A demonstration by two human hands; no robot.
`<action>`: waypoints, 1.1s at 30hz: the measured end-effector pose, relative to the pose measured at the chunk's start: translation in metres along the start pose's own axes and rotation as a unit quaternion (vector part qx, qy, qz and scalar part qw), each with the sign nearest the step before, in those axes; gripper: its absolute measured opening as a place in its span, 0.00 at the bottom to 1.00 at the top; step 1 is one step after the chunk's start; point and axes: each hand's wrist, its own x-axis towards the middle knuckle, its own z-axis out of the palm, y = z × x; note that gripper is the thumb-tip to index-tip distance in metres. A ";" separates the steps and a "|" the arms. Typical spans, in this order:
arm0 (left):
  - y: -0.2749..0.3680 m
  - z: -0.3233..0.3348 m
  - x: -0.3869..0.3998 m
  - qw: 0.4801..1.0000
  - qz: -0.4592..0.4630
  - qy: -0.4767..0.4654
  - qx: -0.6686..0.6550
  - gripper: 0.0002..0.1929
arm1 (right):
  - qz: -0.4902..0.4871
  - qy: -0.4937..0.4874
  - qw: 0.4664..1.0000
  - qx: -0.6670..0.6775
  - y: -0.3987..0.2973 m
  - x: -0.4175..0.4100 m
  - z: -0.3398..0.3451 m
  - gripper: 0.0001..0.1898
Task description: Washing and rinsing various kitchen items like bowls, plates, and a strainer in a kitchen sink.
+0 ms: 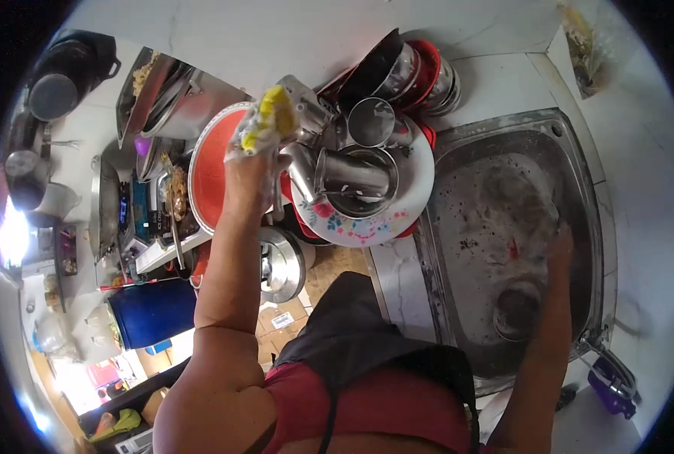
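Observation:
My left hand, covered in suds, grips a yellow sponge thick with foam. It is raised beside several steel cups. One steel tumbler lies on its side over a round steel bowl. Beneath them is a white plate with a floral edge. My right hand reaches into the steel sink, at the far side of its cloudy grey water. Its fingers are blurred, and I cannot tell whether they hold anything. A round vessel sits partly under the water.
Stacked steel and red bowls lean behind the plate. An orange-red basin with a white rim stands by my left forearm. Pans and a cluttered rack fill the left. A faucet and purple cloth are at right.

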 end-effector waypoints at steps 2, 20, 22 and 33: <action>0.010 0.001 0.000 0.993 0.019 -0.042 -0.107 0.21 | -0.044 0.037 0.997 -0.058 -0.028 0.003 -0.018 0.18; 0.042 0.018 -0.021 0.963 0.022 0.141 -0.228 0.32 | 0.524 0.023 0.477 0.705 -0.205 -0.012 -0.105 0.09; 0.093 0.021 -0.023 0.919 -0.024 0.071 -0.386 0.35 | 0.488 0.021 0.470 0.736 -0.233 -0.013 -0.125 0.12; 0.206 0.189 -0.058 0.795 -0.049 -0.294 -0.529 0.09 | 0.384 -0.152 0.413 0.812 -0.295 -0.029 -0.168 0.06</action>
